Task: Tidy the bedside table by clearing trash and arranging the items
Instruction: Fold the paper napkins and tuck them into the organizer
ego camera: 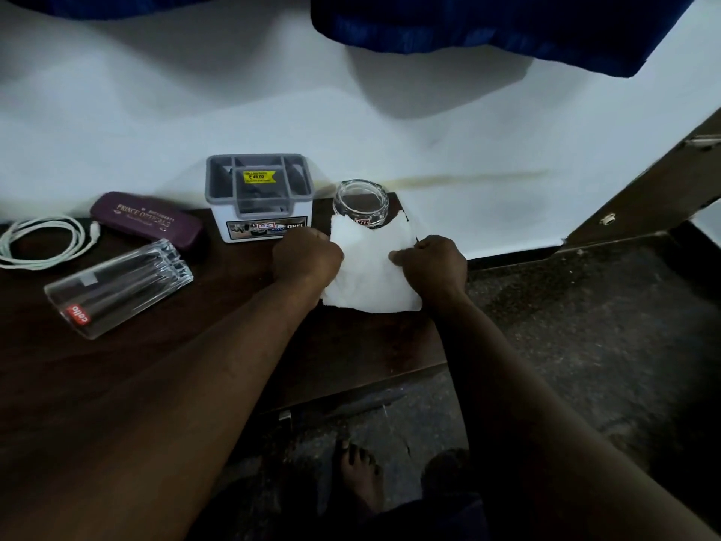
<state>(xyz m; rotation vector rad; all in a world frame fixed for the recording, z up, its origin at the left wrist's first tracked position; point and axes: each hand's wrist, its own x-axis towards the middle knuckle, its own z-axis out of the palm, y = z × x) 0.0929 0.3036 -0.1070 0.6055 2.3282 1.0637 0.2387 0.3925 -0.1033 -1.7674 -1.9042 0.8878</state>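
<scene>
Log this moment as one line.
left hand: grips tissue edge | right hand: grips tissue edge | tissue: on table, in front of glass jar | trash: not yet cleared

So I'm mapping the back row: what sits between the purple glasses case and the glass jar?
The grey-and-white compartment organiser stands between the purple glasses case and the glass jar, seen in the head view.

Bare left hand (306, 255), right hand (433, 263) and forearms (218, 345), a bare foot (357, 478), dark garment (429, 517)
</scene>
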